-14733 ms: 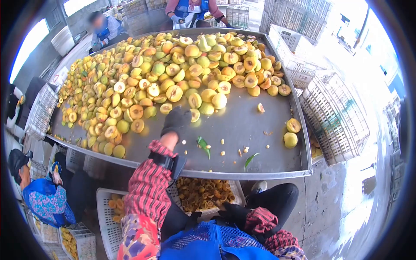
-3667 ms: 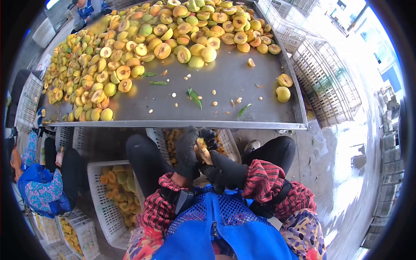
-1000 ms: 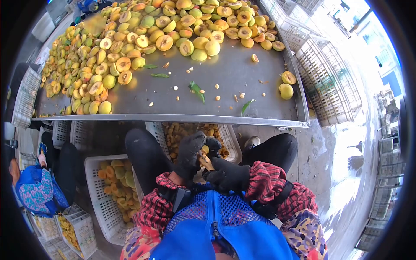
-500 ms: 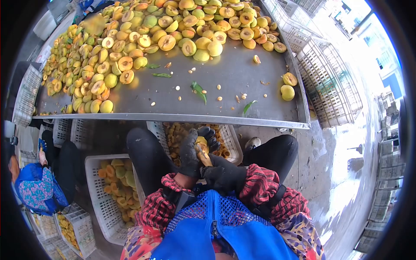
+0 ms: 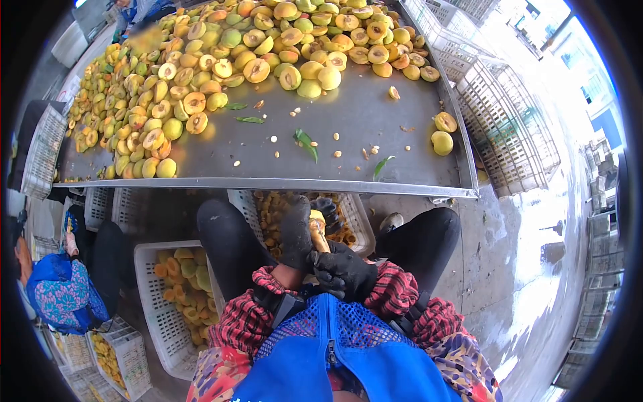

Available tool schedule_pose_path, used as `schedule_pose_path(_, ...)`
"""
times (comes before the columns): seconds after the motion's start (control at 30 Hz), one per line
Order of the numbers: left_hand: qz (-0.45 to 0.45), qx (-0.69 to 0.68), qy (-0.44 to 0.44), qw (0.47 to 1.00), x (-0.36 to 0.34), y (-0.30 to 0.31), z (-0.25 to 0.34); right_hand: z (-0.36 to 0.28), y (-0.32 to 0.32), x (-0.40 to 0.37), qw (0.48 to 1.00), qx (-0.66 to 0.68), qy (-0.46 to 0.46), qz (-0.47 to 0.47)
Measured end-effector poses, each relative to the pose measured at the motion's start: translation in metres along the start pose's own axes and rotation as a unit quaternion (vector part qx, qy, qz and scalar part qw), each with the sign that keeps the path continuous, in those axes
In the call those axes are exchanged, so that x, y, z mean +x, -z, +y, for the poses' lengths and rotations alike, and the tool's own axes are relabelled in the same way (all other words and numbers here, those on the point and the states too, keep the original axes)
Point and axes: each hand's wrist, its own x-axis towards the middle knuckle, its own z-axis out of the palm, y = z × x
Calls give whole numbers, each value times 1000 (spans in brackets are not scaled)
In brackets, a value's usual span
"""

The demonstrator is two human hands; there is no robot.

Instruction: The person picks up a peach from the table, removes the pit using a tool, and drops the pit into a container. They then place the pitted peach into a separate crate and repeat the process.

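My left hand (image 5: 295, 231), in a dark glove, is closed around a yellow peach half (image 5: 317, 215) above a crate of pitted fruit. My right hand (image 5: 345, 269), also gloved, grips a tool with a wooden handle (image 5: 321, 239). The tool's upper end meets the peach half; its working tip is hidden. Under both hands stands a white crate (image 5: 366, 231) holding scooped peach pieces (image 5: 268, 218).
Ahead, a metal table (image 5: 234, 155) bears a heap of halved peaches (image 5: 194, 102), loose pits and leaves. A white crate (image 5: 149, 295) of peach halves stands left of my legs. A co-worker (image 5: 67, 288) sits further left. Stacked crates (image 5: 506, 127) flank the table's right side.
My right hand has turned and shifted slightly, and the wooden handle stands more upright against the peach half. My left hand still holds the fruit. The co-worker at left has moved slightly.
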Motion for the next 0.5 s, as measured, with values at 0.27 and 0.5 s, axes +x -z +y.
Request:
schedule_pose_path(0.27, -44, 242, -172, 954, -8, -2, 27, 7, 9, -2, 999, 25, -17, -28)
schedule_pose_path(0.5, 65, 121, -62, 989, 2, -4, 30, 7, 9, -10, 998, -58, 30, -18)
